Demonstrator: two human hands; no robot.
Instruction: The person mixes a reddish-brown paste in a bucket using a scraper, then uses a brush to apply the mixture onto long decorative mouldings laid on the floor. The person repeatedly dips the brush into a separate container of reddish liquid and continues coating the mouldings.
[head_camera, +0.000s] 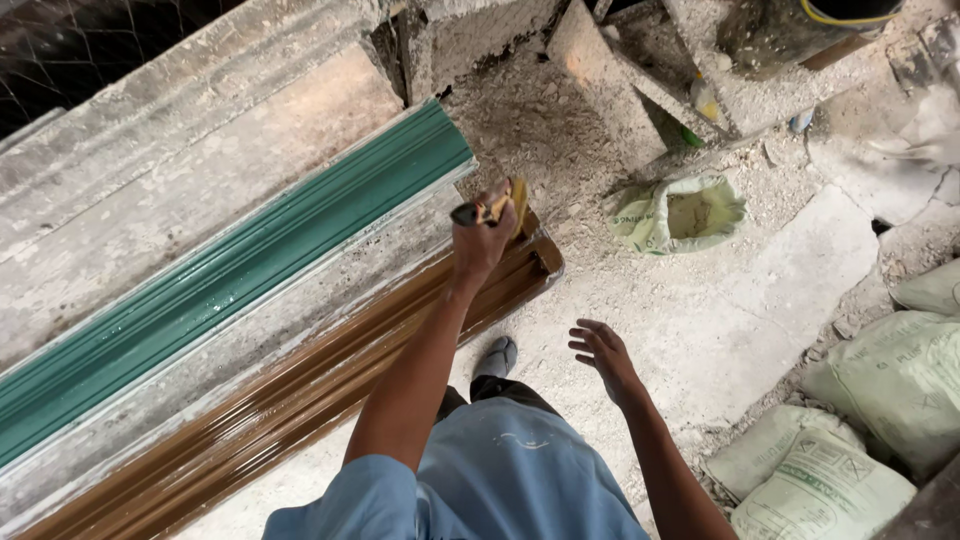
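My left hand (478, 243) grips a paintbrush (497, 207) with a dark handle and a yellowish head. The brush rests at the far end of a long brown glossy moulding (300, 390) that runs diagonally from the bottom left. A long green moulding (240, 270) lies parallel to it, further left, on a pale concrete slab (170, 190). My right hand (603, 355) hangs free over the dusty floor, fingers spread and holding nothing.
An open green sack (680, 212) of powder sits on the floor beyond the brown moulding. Several filled sacks (870, 400) are stacked at the right. Concrete blocks and rubble (600, 70) lie at the top. My foot (495, 356) stands near the moulding.
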